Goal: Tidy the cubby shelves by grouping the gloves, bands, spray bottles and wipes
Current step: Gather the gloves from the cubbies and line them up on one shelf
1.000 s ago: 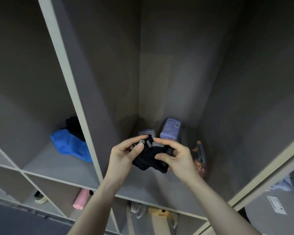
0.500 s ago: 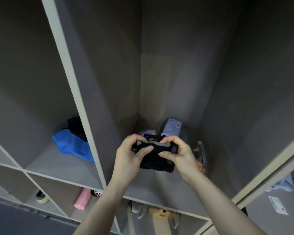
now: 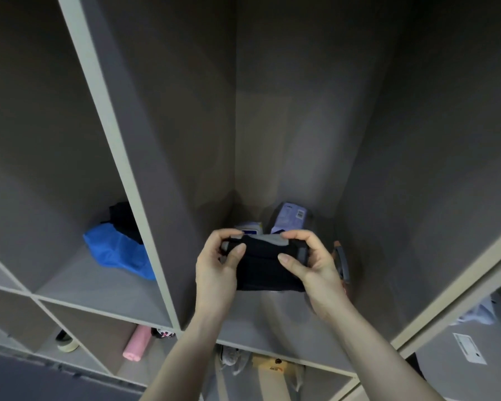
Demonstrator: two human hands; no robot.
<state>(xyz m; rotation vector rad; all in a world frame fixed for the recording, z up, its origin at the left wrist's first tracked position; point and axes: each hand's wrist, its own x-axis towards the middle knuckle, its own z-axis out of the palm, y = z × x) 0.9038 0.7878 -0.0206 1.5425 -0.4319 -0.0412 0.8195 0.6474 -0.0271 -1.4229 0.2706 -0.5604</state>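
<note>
**Both hands hold a folded black glove in the middle cubby**

While the person faces the cubby shelves (image 3: pixel 145 227), both hands meet in front of the tall middle compartment and hold a folded black glove (image 3: pixel 268 267) with grey trim along its top edge. The left hand (image 3: pixel 219 264) pinches the glove's left end, its grip made by the thumb on the near face and the curled fingers over the top. The right hand (image 3: pixel 313 264) pinches the right end the same way, thumb pressed on the front and fingers hooked over the grey edge. The glove is lifted off the shelf floor of that compartment.

Just behind the glove, at the back of the same compartment, stand a lilac pack of wipes (image 3: pixel 289 219) and a smaller white pack (image 3: pixel 250 227) beside it on the left. To the right of the glove, partly hidden by the right hand, lies something orange and grey (image 3: pixel 342 261) that I cannot identify.

Left of the glove, in the neighbouring compartment, a blue cloth-like item (image 3: pixel 119 253) lies with a dark item (image 3: pixel 123 218) behind it. Below the glove, in the lower cubbies, are a pink roll (image 3: pixel 136 341), a roll of tape (image 3: pixel 65 341), a pair of pale shoes (image 3: pixel 232 357) and a yellow item (image 3: pixel 275 367). Lower right of the glove, a white label (image 3: pixel 469 348) sits on a grey surface.
</note>
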